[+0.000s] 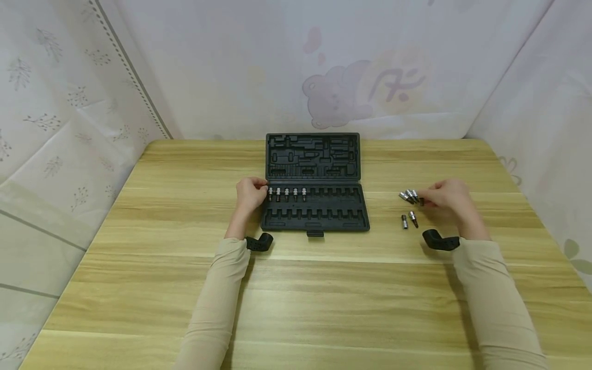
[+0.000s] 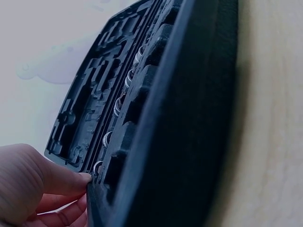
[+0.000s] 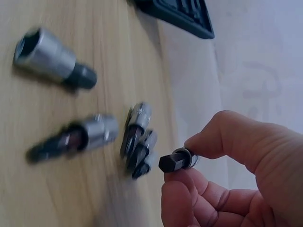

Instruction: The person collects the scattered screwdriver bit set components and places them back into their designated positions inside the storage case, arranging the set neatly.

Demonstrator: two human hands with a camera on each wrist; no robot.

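Observation:
My right hand [image 1: 446, 195] pinches a hex bit socket [image 3: 182, 159] between thumb and fingers, its dark hex tip pointing away from the palm. Close beside it lie several bit sockets [image 1: 409, 196] in a cluster. Two more, a short bit socket [image 1: 404, 222] and a longer bit socket [image 1: 413, 219], lie nearer me. At the black socket case [image 1: 316, 226], my left hand [image 1: 251, 194] grips the left edge near the hinge, thumb [image 2: 75, 182] on top and fingers curled against the side. Several bit sockets [image 1: 287, 194] stand in a row in the case's upper left slots.
The case's lid [image 1: 313, 155] lies opened back toward the curtain [image 1: 231, 67], its moulded recesses showing. A latch [image 1: 315, 234] sticks out at the front. Black wrist mounts [image 1: 439, 240] sit on both wrists above the wooden table [image 1: 324, 308].

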